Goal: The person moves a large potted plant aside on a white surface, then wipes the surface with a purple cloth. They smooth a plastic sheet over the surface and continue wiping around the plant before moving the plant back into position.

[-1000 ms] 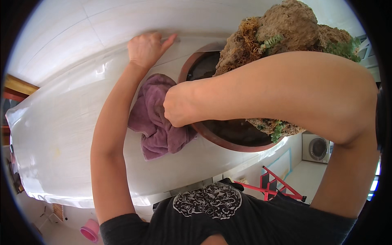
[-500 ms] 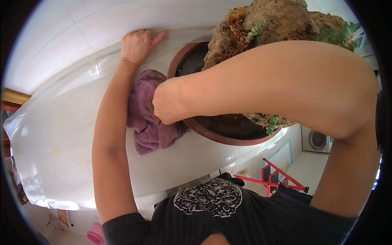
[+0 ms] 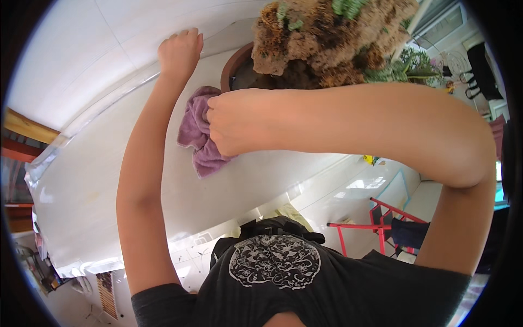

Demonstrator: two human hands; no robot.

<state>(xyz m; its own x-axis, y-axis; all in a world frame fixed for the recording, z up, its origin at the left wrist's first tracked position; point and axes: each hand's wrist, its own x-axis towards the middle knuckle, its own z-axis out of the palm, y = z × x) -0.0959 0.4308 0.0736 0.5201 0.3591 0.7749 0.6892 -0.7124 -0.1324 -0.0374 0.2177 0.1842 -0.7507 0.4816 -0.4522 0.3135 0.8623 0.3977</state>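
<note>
A crumpled purple cloth [image 3: 195, 122] lies on the pale, plastic-covered tabletop [image 3: 103, 191]. My right hand [image 3: 237, 121] is closed on it and presses it to the surface, just beside the brown round basin [image 3: 233, 65]. Part of the basin is hidden behind my right forearm. My left hand [image 3: 180, 52] is a loose fist at the table's far edge, by the white wall, with no object showing in its fingers. Its palm side is hidden.
A craggy brown rock [image 3: 327, 46] with moss and small ferns rises from the basin. Leafy plants [image 3: 406, 71] stand to its right. On the floor at the lower right is a red metal frame [image 3: 376, 223]. Wooden furniture [image 3: 30, 128] is at the left.
The view has shifted, and the basin and rock now sit higher. The cloth is more bunched under my right hand. My left thumb, stretched out before, is now drawn in.
</note>
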